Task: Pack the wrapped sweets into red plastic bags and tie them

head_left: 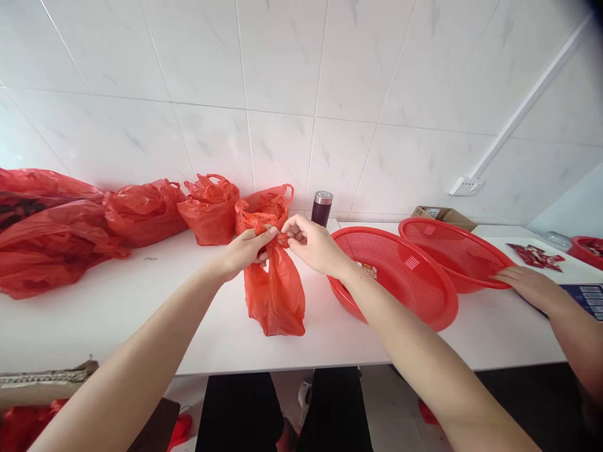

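Note:
A red plastic bag (277,298) hangs down to the white table's front half, its gathered top between my two hands. My left hand (249,250) is closed round the twisted neck of the bag, thumb on top. At the right side of the neck, my right hand (308,242) pinches a bit of the same red plastic with thumb and forefinger. Just behind my hands stands another red bag (266,202) with its loops up. To the right of my right forearm lies a red perforated basket (424,289) with a small packet (367,270) inside.
More red bags (210,210) line the wall to the left. A dark tumbler (321,208) stands behind the basket. Another person's hand (530,285) rests on a second red basket (452,248). Behind are a cardboard box (445,216) and red packets (536,256).

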Available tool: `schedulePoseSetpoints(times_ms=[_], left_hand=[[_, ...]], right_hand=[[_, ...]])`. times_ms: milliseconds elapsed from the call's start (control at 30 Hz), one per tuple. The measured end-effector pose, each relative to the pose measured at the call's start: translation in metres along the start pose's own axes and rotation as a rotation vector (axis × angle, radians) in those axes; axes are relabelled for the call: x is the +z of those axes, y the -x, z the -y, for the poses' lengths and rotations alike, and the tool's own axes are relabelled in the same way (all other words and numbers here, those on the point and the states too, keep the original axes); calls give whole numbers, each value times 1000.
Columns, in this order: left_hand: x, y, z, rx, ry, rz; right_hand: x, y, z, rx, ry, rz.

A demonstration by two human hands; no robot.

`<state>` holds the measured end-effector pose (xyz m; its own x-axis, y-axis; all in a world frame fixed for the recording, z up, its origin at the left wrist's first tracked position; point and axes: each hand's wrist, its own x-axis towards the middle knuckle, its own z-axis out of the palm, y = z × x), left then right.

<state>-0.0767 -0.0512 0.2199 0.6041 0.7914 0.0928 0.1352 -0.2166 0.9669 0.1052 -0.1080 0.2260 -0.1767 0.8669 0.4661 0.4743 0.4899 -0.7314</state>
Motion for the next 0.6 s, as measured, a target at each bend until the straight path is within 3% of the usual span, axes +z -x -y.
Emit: schedulePoseSetpoints(times_ms=[67, 167, 300, 367, 500, 600], left_hand=[[-4, 5, -2, -12, 42, 109], [-12, 10, -7, 32, -38, 294], [-13, 14, -9, 45, -330, 363], [-8, 15, -5, 100, -523, 262], [2, 18, 9, 378, -876, -138], [1, 20, 19, 554, -933, -249]], right_hand=[[1, 14, 13, -32, -118, -18], [3, 30, 29, -89, -249, 92], [17, 29, 12, -39, -251, -60], [29, 23, -8, 42, -206, -78], [52, 17, -36, 93, -258, -46], [63, 19, -39, 114, -436, 31]])
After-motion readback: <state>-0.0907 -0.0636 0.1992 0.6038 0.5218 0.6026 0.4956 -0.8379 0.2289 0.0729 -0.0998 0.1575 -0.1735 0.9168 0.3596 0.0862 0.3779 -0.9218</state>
